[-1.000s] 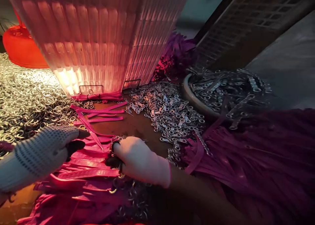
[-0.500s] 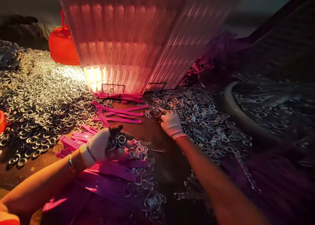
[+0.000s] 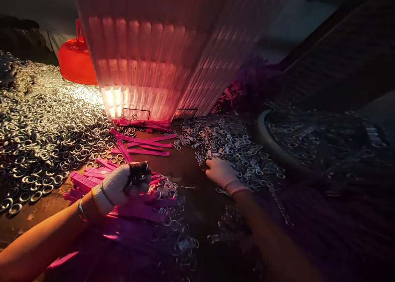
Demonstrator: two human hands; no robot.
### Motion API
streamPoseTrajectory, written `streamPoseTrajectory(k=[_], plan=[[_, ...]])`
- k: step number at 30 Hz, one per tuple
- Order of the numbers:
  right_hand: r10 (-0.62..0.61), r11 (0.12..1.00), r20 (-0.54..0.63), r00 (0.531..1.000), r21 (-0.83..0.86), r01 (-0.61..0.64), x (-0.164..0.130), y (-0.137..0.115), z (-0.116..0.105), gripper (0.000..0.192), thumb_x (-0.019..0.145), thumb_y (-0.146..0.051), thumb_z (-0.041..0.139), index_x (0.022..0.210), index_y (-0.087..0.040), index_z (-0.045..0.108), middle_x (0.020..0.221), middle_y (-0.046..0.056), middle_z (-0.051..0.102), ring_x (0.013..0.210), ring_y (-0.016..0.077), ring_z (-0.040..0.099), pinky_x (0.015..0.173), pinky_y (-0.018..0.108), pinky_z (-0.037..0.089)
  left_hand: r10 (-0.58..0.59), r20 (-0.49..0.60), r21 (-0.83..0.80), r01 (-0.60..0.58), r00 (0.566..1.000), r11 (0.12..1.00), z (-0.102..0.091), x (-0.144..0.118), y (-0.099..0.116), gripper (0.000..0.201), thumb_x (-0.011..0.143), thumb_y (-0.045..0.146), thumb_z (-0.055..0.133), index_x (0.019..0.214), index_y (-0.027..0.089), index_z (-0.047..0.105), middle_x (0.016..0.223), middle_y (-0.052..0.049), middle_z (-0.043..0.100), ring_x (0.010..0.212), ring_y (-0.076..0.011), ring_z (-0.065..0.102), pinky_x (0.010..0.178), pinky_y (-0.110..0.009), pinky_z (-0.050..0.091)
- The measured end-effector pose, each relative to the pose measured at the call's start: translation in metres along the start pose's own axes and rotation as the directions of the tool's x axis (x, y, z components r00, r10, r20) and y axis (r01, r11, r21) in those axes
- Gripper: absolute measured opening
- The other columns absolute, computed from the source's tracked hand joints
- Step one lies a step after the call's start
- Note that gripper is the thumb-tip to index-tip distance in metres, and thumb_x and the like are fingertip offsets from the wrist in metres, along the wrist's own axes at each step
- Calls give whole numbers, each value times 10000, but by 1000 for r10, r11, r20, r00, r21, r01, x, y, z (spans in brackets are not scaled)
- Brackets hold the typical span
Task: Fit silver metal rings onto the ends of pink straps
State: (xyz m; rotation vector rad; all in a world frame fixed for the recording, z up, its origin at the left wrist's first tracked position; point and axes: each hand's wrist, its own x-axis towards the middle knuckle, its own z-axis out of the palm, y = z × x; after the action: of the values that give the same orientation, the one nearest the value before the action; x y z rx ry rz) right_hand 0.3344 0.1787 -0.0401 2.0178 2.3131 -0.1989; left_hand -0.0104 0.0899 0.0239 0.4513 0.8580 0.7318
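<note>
My left hand, in a pale glove with dark fingertips, is curled closed around several metal rings, which are partly hidden by its fingers. It hovers over magenta strips and a small scatter of loose rings. On the right, my gloved right hand reaches to the near-left edge of a heap of small metal pieces. Its fingers are bent together at the heap; whatever is between the fingertips is too small and dark to make out.
A big pile of metal rings covers the left side under a red lamp. Translucent ribbed panels stand at the back, with more magenta strips before them. A curved pale rim lies in shadow at right.
My left hand has closed further over the rings, which showed in its open palm before. My right hand has drawn back toward me along the heap. The view has shifted slightly right.
</note>
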Motion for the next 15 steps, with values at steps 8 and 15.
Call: streamPoseTrajectory(k=[8,15], plan=[[-148,563,-62,987,815,136,-52,-83,-35,374,872,-390,507,1098,-137,665,846,57,709,751,187,647,672,301,506,119,7,257,-117,993,959,10,1,-10,341,816,455,695,755,136,595,520,-12,591,323,-47,383,317,-156,232],[-235,530,-197,952,795,295,-89,-160,-61,324,911,-302,522,1197,-199,634,1150,86,700,1037,223,639,874,338,490,207,-2,359,-193,978,913,17,-9,-12,335,793,459,692,805,134,615,481,6,571,341,-48,372,347,-160,245]])
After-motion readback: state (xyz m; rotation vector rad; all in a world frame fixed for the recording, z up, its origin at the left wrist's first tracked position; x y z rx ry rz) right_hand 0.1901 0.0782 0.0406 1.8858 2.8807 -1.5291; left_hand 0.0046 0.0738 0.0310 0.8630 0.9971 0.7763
